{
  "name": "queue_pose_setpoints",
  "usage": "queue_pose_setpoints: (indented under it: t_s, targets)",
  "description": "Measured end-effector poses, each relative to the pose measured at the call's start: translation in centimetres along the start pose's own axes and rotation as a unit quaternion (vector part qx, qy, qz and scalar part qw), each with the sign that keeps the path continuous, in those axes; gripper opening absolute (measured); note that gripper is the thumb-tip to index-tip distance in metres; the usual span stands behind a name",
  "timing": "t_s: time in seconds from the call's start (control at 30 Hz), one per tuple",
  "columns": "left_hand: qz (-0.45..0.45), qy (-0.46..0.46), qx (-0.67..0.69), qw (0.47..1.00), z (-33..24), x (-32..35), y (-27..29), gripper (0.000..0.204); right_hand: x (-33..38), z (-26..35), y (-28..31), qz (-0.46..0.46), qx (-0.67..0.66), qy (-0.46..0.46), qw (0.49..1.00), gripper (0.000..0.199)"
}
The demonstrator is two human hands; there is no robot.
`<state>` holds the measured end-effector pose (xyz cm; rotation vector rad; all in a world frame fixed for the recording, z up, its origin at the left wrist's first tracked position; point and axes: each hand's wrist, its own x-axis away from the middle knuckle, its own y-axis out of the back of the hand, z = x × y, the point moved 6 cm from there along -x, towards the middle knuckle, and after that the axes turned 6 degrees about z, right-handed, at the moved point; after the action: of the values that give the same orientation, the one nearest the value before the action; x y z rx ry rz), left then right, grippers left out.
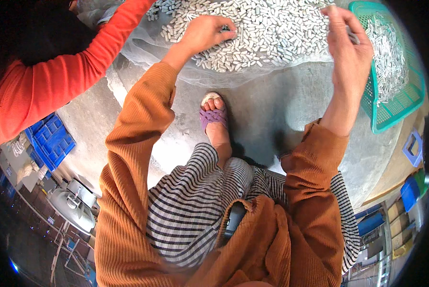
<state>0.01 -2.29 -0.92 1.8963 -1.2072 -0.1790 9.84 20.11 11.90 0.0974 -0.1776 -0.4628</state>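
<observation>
A broad heap of small pale grey, capsule-shaped pieces (pixel 281 28) is spread over a sheer mesh sheet (pixel 224 79) in front of me. My left hand (pixel 208 34) is over the heap's left part, thumb and fingers curled together in a pinch; whatever is between the tips is too small to name. At the heap's right edge, my right hand (pixel 347 40) is closed, with its thumb and forefinger pressed together. A greyish glint shows among its curled fingers, but I cannot make out what it is. Beside that hand stands a green plastic basket (pixel 375 119) holding many thin, silvery-white pieces (pixel 389 57).
On the left, another person's red sleeve (pixel 66 76) reaches toward some bluish-grey pieces (pixel 166 7). A blue tray (pixel 51 141) and a fan (pixel 71 208) are farther back on that side. My sandalled foot (pixel 214 115) rests on the concrete floor, and a purple plastic stool (pixel 412 148) is right.
</observation>
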Motion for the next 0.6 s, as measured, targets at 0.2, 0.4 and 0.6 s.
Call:
queue_pose_setpoints:
  t_s: [0.2,0.4,0.6]
  targets:
    - [-0.074,0.086,0.547,0.830,6.0,1.6,3.4,0.017,-1.7,-4.5,-7.9,0.109,0.436,0.069,0.891,0.028]
    - [-0.156,0.149,-0.012,0.976,6.6,1.0,4.2,0.028,-0.1,-10.5,-12.8,0.146,0.508,0.076,0.846,0.037]
    - [-0.172,0.207,0.175,0.947,6.1,-0.7,3.4,0.018,-0.7,-11.7,-12.4,0.183,0.490,0.011,0.852,0.019]
